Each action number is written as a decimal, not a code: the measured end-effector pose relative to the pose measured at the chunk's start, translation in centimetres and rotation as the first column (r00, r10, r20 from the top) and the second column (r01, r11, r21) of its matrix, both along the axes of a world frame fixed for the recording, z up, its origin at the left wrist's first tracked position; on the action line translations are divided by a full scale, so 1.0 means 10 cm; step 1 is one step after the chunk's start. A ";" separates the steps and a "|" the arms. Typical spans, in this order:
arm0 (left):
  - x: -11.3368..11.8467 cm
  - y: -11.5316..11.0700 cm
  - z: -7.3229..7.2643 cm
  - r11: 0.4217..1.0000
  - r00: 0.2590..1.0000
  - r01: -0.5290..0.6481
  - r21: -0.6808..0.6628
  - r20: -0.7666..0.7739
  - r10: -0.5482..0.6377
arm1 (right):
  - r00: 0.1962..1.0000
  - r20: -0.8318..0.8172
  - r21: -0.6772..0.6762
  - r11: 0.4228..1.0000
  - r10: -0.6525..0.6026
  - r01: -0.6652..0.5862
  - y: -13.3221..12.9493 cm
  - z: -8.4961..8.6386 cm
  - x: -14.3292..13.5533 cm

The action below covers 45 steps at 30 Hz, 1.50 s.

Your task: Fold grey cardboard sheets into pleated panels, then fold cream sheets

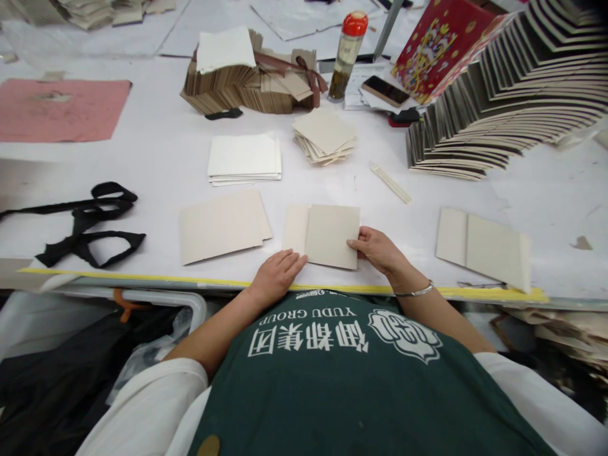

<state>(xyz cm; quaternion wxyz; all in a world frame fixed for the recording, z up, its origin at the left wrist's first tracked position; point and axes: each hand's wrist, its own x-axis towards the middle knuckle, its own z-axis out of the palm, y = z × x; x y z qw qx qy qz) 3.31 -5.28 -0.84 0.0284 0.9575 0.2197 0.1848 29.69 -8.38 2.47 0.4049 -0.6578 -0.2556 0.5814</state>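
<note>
At the table's front edge, my right hand (pixel 375 248) pinches the right side of a grey-beige square card (pixel 333 235), thumb on top. This card overlaps a paler sheet (pixel 295 227) on its left. My left hand (pixel 278 273) lies flat with fingers stretched out, fingertips at the lower left corner where the two pieces meet. Left of them are pale cream sheets (pixel 221 227), overlapping each other. Beyond sit a stack of white cards (pixel 244 157) and an uneven pile of cream cards (pixel 327 134). To the right lie more overlapping card pieces (pixel 491 244).
Black fabric straps (pixel 90 228) lie at left, a pink sheet (pixel 61 111) behind them. Farther back stand bundled brown cards (pixel 237 82), a red-capped bottle (pixel 348 57), a phone (pixel 386 91) and a red box (pixel 441 47). Tall dark-edged card stacks (pixel 517 95) fill the right.
</note>
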 end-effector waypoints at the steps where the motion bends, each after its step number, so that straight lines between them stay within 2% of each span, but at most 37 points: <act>1: 0.00 0.00 0.02 1.000 1.000 0.007 0.002 -0.026 -0.007 | 1.000 0.004 0.000 1.000 -0.002 0.002 0.00 0.00 0.00; 8: 0.09 0.06 0.15 1.000 0.996 0.000 0.010 -0.091 0.000 | 0.999 0.046 0.005 1.000 -0.001 0.001 0.02 -0.02 0.01; 16: 0.32 0.17 0.11 1.000 1.000 -0.014 -0.003 0.000 0.014 | 0.976 0.201 0.039 0.995 0.087 -0.097 0.07 -0.05 0.05; 19: 0.34 0.20 0.10 1.000 1.000 0.019 0.008 0.021 -0.019 | 0.903 0.388 0.032 0.976 0.185 -0.214 0.10 0.00 0.12; 22: 0.34 0.22 0.11 0.999 0.998 0.038 0.030 0.050 -0.040 | 0.755 0.600 -0.002 0.944 0.266 -0.331 0.14 0.06 0.21; 25: 0.34 0.23 0.10 0.998 0.997 0.039 0.047 0.057 -0.042 | 0.651 0.699 -0.038 0.924 0.296 -0.380 0.16 0.10 0.27; 40: 0.35 0.23 0.17 0.998 0.999 0.037 0.056 -0.001 -0.037 | 0.575 0.768 -0.048 0.921 0.282 -0.387 0.15 0.06 0.25; 45: 0.50 0.18 0.23 0.993 0.998 0.025 0.117 -0.063 -0.018 | 0.574 0.775 -0.033 0.924 0.264 -0.380 0.13 0.05 0.23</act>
